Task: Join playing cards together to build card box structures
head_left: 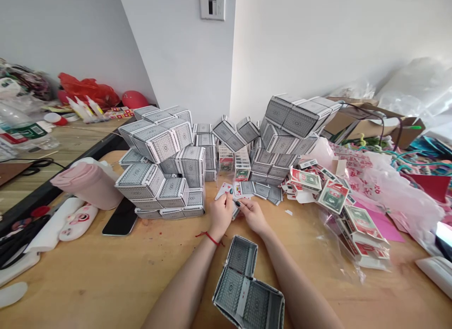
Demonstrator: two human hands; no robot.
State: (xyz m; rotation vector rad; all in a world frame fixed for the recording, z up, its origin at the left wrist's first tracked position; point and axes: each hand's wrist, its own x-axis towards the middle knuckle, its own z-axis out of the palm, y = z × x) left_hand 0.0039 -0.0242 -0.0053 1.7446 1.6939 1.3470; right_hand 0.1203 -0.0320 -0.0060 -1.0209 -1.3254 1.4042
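My left hand (221, 212), with a red string round its wrist, meets my right hand (253, 215) over the middle of the table. Both are closed, fingertips pinching a playing card mostly hidden by the fingers. Just beyond them lie loose playing cards, face-up ones (244, 189) and patterned grey-backed ones (261, 190). Between my forearms rests a joined piece of open boxes folded from cards (231, 286). Farther back stand a left stack of card boxes (158, 143) and a right stack (291, 117), with smaller joined boxes (229, 133) between them.
Opened red and green card packs (334, 197) and plastic wrapping (367, 178) lie at right. A black phone (120, 218), a pink roll (88, 183) and a white mouse-shaped item (78, 223) are at left. Full packs (243, 171) stand behind my hands, before the wall.
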